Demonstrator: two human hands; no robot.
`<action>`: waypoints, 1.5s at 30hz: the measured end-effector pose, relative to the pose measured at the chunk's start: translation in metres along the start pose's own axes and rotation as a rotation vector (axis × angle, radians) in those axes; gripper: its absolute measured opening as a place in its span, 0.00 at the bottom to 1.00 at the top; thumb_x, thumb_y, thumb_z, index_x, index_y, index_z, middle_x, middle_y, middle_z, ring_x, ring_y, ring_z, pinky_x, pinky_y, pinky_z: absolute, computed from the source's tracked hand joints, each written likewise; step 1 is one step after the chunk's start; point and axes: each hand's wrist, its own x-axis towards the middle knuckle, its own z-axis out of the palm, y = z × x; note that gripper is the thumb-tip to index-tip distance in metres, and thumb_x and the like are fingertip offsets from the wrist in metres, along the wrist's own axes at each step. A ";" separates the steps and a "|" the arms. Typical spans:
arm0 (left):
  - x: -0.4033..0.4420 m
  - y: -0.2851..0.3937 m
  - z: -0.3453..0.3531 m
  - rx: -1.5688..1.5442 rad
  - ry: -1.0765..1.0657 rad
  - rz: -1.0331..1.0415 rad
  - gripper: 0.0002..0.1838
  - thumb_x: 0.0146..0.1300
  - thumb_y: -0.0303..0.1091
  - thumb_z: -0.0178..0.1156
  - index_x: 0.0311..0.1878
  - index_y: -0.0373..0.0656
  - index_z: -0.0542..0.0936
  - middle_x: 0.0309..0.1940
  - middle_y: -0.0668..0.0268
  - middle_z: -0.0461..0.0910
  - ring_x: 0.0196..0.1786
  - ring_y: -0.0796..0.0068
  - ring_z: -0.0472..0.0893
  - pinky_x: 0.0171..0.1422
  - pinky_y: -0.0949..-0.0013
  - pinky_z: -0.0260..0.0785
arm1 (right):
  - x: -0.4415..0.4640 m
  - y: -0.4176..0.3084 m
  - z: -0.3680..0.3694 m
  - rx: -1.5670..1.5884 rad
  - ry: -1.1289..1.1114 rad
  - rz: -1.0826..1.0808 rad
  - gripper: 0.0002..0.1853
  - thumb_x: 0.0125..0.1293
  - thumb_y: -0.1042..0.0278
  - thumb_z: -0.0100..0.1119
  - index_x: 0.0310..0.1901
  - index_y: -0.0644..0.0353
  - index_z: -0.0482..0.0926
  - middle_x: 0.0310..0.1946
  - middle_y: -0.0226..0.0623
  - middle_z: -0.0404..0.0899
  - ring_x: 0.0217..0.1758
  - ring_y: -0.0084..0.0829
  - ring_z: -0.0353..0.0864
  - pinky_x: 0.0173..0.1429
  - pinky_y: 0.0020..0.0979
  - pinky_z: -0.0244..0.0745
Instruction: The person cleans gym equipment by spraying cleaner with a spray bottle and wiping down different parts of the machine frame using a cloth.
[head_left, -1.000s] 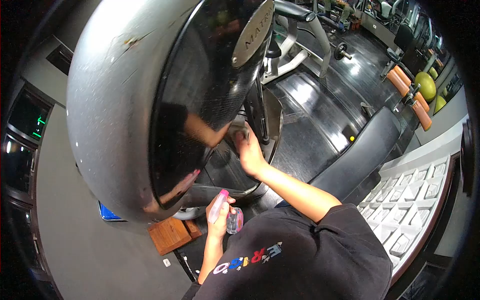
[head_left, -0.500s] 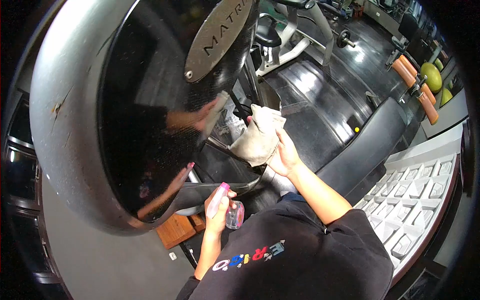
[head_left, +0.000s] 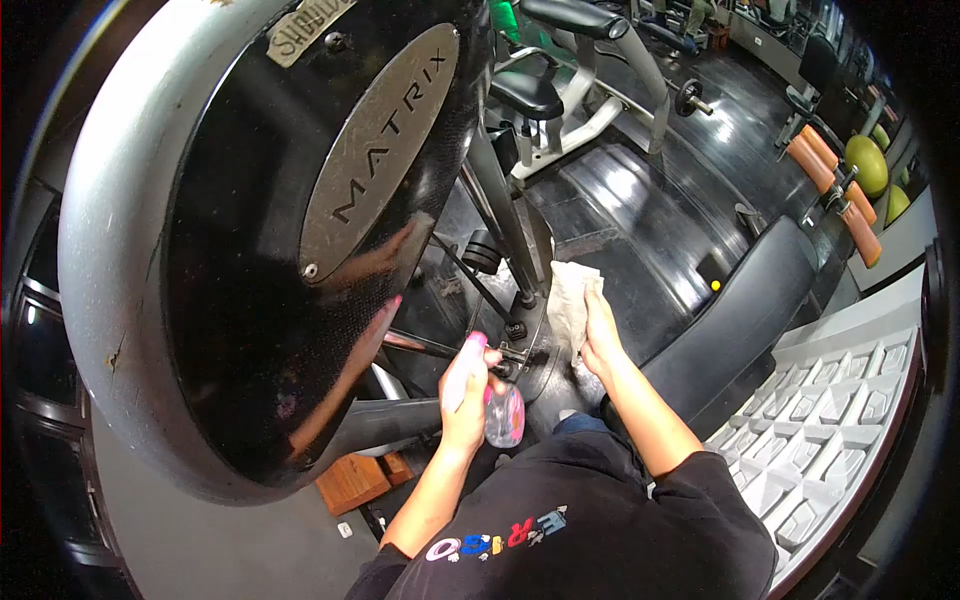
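Left hand [head_left: 466, 396] wrapped round the bottle [head_left: 505, 420], pink nozzle [head_left: 478, 341] up top, right hand [head_left: 601, 335] clutching the cloth [head_left: 571, 303], machine [head_left: 240, 250] looming large, MATRIX across its badge [head_left: 382, 155], orange pads [head_left: 810, 163] beyond!

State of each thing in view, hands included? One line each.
Left hand: closed around bottle
Bottle: held, see-through, fill level unclear
Right hand: gripping cloth
Cloth: bunched, held off the panel
Panel: glossy, showing reflections
Casing: scuffed, chipped
Wooden block: partly hidden
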 end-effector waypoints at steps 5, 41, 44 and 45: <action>0.049 0.009 0.031 -0.180 0.094 0.188 0.19 0.74 0.46 0.52 0.51 0.39 0.76 0.42 0.66 0.78 0.30 0.82 0.77 0.39 0.73 0.72 | 0.017 -0.003 -0.007 0.005 -0.050 -0.101 0.23 0.77 0.53 0.44 0.63 0.63 0.69 0.60 0.38 0.75 0.61 0.31 0.75 0.65 0.34 0.69; 0.045 -0.025 0.033 -0.211 0.131 0.177 0.20 0.73 0.48 0.54 0.51 0.38 0.75 0.36 0.67 0.78 0.31 0.79 0.79 0.41 0.71 0.75 | 0.060 -0.045 0.187 -0.782 -0.294 -1.398 0.25 0.55 0.77 0.63 0.56 0.59 0.73 0.64 0.49 0.64 0.60 0.47 0.76 0.66 0.41 0.69; 0.033 -0.034 0.024 -0.221 0.147 0.127 0.21 0.72 0.49 0.54 0.49 0.37 0.76 0.29 0.68 0.78 0.29 0.79 0.78 0.39 0.72 0.73 | 0.072 -0.047 0.187 -0.943 -0.322 -1.402 0.31 0.46 0.82 0.64 0.55 0.48 0.74 0.64 0.49 0.63 0.55 0.54 0.77 0.60 0.44 0.75; 0.028 -0.036 0.024 -0.167 0.183 0.133 0.23 0.72 0.51 0.54 0.48 0.36 0.76 0.29 0.67 0.78 0.29 0.78 0.78 0.39 0.72 0.73 | 0.077 -0.048 0.187 -0.942 -0.328 -1.407 0.31 0.46 0.82 0.64 0.55 0.48 0.74 0.64 0.49 0.63 0.55 0.54 0.77 0.60 0.44 0.75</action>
